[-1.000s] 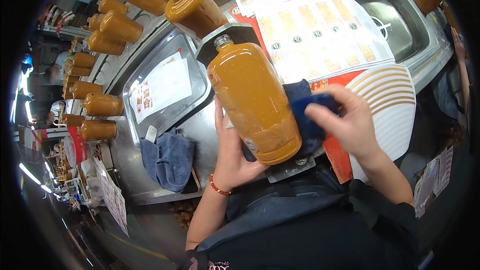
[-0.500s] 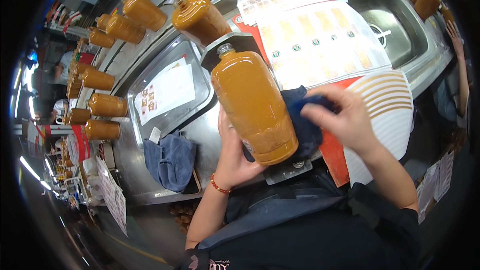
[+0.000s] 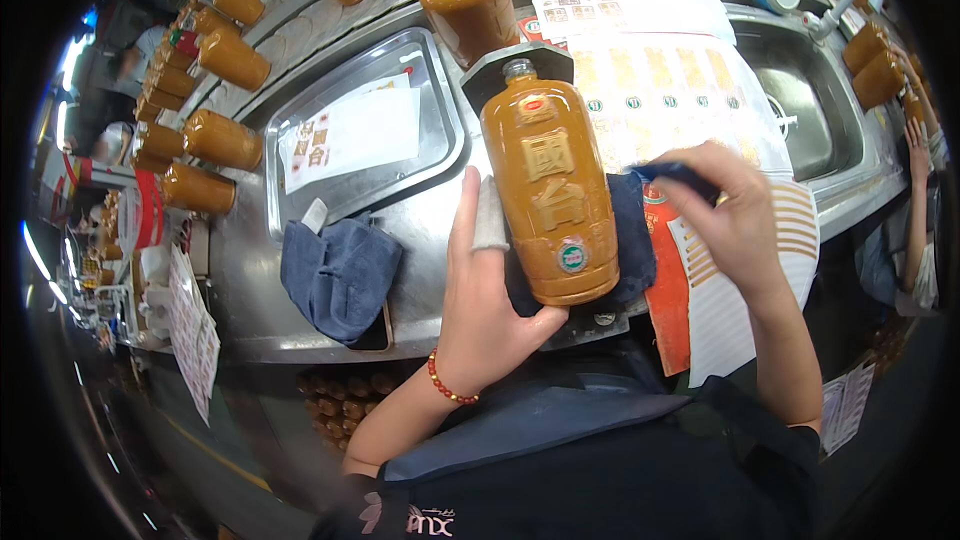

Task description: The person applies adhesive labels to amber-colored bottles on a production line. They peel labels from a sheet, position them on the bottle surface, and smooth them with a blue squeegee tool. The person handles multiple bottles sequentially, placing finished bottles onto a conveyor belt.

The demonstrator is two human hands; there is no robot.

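1. Bottle (image 3: pixel 548 260), glossy and amber-brown, lies face up in front of the person, neck pointing away, with dark blue padding (image 3: pixel 632 240) showing on both sides of it.
2. The left hand (image 3: pixel 485 310) is spread – thumb at the bottle's base, fingers along its left side, one of them in a pale sleeve (image 3: pixel 489 220). A beaded bracelet (image 3: pixel 440 380) circles that wrist.
3. The right hand (image 3: pixel 738 215) pinches a dark blue rag (image 3: pixel 690 170) between thumb and fingers, just right of the bottle – its far edge is hard to make out.
4. Over on the left, a folded blue cloth (image 3: pixel 342 275) sits near a metal tray (image 3: pixel 365 188) holding paper.
5. Printed sheets (image 3: pixel 660 120) cover the right side, beside a steel sink (image 3: pixel 832 130).
6. Another brown bottle (image 3: pixel 468 2) stands beyond the angled metal plate (image 3: pixel 488 75) at the neck.
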